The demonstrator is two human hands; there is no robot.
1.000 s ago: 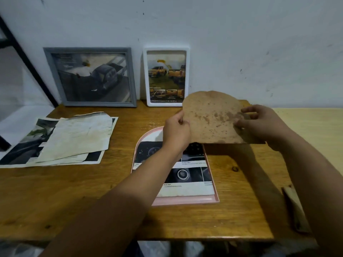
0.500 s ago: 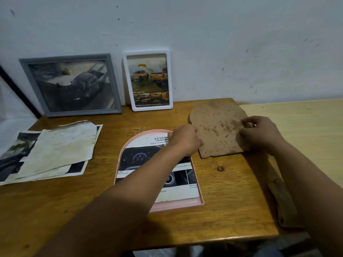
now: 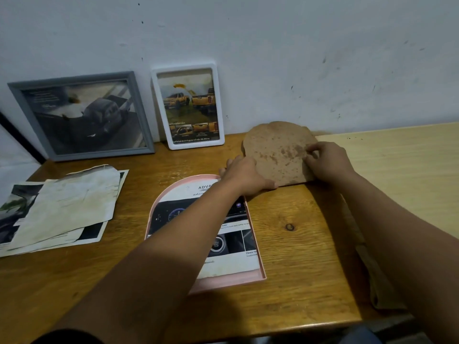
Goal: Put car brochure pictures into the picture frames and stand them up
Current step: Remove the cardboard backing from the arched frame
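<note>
Seen from above, looking down at a wooden table (image 3: 285,256) set against a pale wall (image 3: 298,58).

Near centre, lying flat: a pink arch-topped picture frame (image 3: 231,281) holding a car brochure picture (image 3: 223,256) of a dashboard, partly covered by the left forearm.

At about 1 o'clock from that frame, flat on the table: a stained brown backing board (image 3: 275,147) with a rounded top.

Left hand (image 3: 244,176) at the board's lower left edge, fingers curled around it, thumb along the bottom edge. Right hand (image 3: 327,161) on the board's right side, fingertips bent and pinching at its surface.

At 12 o'clock, leaning upright against the wall: a white frame (image 3: 190,106) showing orange pickups. At 11 o'clock, also leaning: a grey frame (image 3: 82,115) with a dark car picture.

At 9 o'clock: a loose pile of brochure pages (image 3: 62,207).

At 3 o'clock, beside the table: a lighter wooden surface (image 3: 397,165).
</note>
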